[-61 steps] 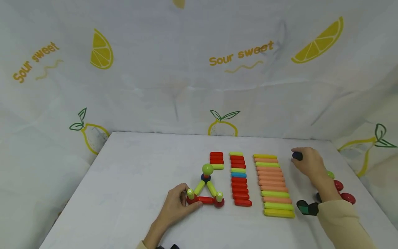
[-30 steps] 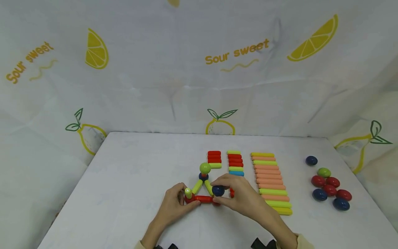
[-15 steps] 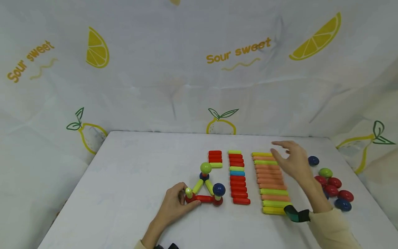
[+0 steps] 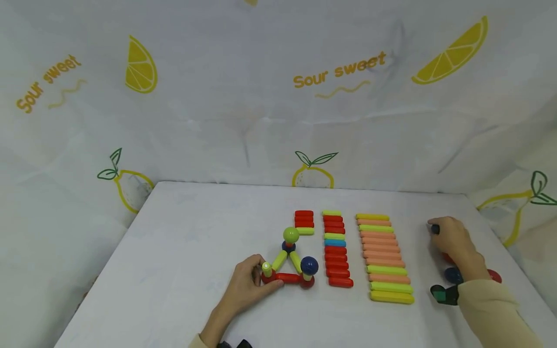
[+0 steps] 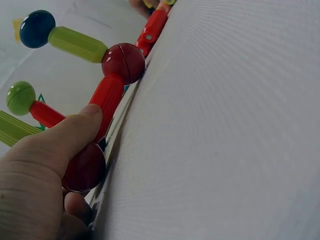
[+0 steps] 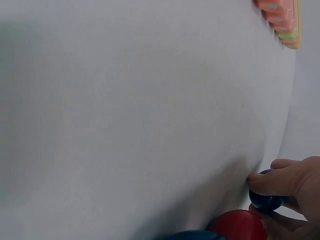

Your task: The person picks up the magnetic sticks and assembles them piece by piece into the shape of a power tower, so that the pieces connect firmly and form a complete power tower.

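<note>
My left hand (image 4: 248,282) holds the near left corner of a triangular frame of magnetic rods and balls, thumb along the red rod (image 4: 289,278) and fingers around the red ball (image 5: 84,168). Short yellow-green rods stand upright on both near corners; the right one bears a dark blue ball (image 4: 309,266). A light green ball (image 4: 291,235) tops the far corner. Over at the right side of the table, my right hand (image 4: 452,240) pinches another dark blue ball (image 6: 266,198) between thumb and fingers. Beside it lie a red ball (image 6: 239,226) and a blue ball (image 4: 453,275).
Three columns of sorted rods lie right of the frame: short red rods (image 4: 304,219), a longer mixed column with a blue rod (image 4: 335,242), and long orange and yellow rods (image 4: 380,248). My right forearm partly hides the loose balls. A lemon-print cloth (image 4: 243,121) hangs behind the table.
A blue ball was set on the right upright rod by my right hand. That hand then moved back right, empty, and now pinches another blue ball. My left hand keeps its hold.
</note>
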A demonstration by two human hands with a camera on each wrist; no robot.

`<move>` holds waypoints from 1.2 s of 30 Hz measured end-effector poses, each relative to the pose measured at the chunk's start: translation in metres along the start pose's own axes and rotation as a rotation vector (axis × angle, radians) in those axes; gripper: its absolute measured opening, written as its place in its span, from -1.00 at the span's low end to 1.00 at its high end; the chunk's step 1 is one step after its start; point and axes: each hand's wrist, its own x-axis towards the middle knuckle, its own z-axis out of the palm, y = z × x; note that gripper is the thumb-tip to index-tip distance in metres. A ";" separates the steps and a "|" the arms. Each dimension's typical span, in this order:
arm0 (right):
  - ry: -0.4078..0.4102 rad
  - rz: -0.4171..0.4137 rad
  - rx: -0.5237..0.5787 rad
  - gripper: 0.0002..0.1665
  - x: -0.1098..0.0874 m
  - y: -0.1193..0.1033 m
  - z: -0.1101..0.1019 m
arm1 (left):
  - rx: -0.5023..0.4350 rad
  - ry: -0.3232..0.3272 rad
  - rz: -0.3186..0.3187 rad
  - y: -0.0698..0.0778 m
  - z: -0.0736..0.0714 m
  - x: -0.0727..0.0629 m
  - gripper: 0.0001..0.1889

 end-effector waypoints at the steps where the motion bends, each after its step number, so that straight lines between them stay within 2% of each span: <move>1: 0.005 0.008 0.008 -0.52 -0.001 -0.002 0.000 | -0.003 -0.002 -0.001 0.000 0.000 0.000 -0.63; 3: 0.049 0.000 0.030 -0.51 -0.002 -0.009 -0.002 | -0.001 -0.004 -0.001 0.001 0.000 0.000 -0.63; 7: 0.230 -0.106 0.142 -0.46 -0.008 -0.041 -0.013 | 0.008 -0.001 0.001 0.002 -0.002 0.000 -0.63; 10: 0.358 -0.249 0.260 -0.48 -0.021 -0.079 -0.028 | 0.015 0.004 0.002 0.003 -0.002 0.001 -0.62; 12: 0.393 -0.335 0.345 -0.51 -0.032 -0.110 -0.038 | 0.018 0.008 0.002 0.002 -0.002 0.001 -0.62; 15: 0.402 -0.464 0.443 -0.54 -0.052 -0.156 -0.046 | 0.020 0.011 0.003 0.002 -0.001 0.000 -0.62; 20: 0.318 -0.578 0.514 -0.55 -0.085 -0.216 -0.043 | -0.005 0.022 0.039 0.001 0.000 0.000 -0.64; 23: 0.246 -0.622 0.510 -0.56 -0.100 -0.243 -0.030 | -0.056 0.050 0.108 -0.002 0.001 -0.001 -0.63; 25: 0.195 -0.662 0.506 -0.56 -0.106 -0.258 -0.020 | -0.114 0.081 0.186 -0.005 0.002 -0.001 -0.63; 27: 0.137 -0.701 0.515 -0.57 -0.112 -0.271 -0.009 | -0.188 0.115 0.269 -0.007 0.001 -0.001 -0.65; 30: 0.055 -0.741 0.500 -0.59 -0.118 -0.285 0.005 | -0.297 0.146 0.338 -0.008 0.000 -0.002 -0.72; 33: -0.015 -0.765 0.474 -0.60 -0.122 -0.295 0.016 | -0.354 0.153 0.343 -0.007 -0.001 -0.002 -0.76; 36: -0.070 -0.776 0.450 -0.60 -0.124 -0.301 0.024 | -0.360 0.152 0.354 -0.007 -0.003 -0.002 -0.75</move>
